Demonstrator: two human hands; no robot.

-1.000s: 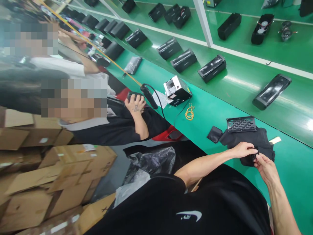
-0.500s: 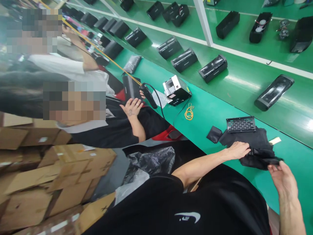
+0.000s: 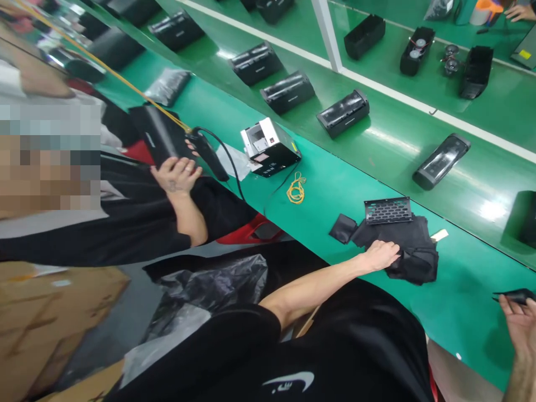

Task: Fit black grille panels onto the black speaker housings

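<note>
My left hand (image 3: 381, 255) is closed at the near left edge of a pile of black cloth pieces (image 3: 416, 265), its fingertips pinching the fabric. Farther right, my right hand (image 3: 519, 321) grips a thin black cloth piece (image 3: 517, 296) above the green table, apart from the pile and partly cut off by the view's edge. A black perforated grille (image 3: 389, 210) lies on the far part of the pile. To the left is a small folded black piece (image 3: 343, 228), and a pale paper slip (image 3: 439, 235) sticks out on the right.
Black speaker housings (image 3: 441, 162) stand on the green conveyor beyond the table. A boxy dispenser (image 3: 272, 148) and yellow bands (image 3: 296, 188) sit left of the pile. At left, a co-worker's hand (image 3: 178, 174) rests near a black speaker (image 3: 161, 134). Cardboard boxes (image 3: 54, 312) fill the lower left.
My right hand has moved right, carrying a black cloth piece off the pile. My left hand stays on the pile. The camera view has shifted to the right.
</note>
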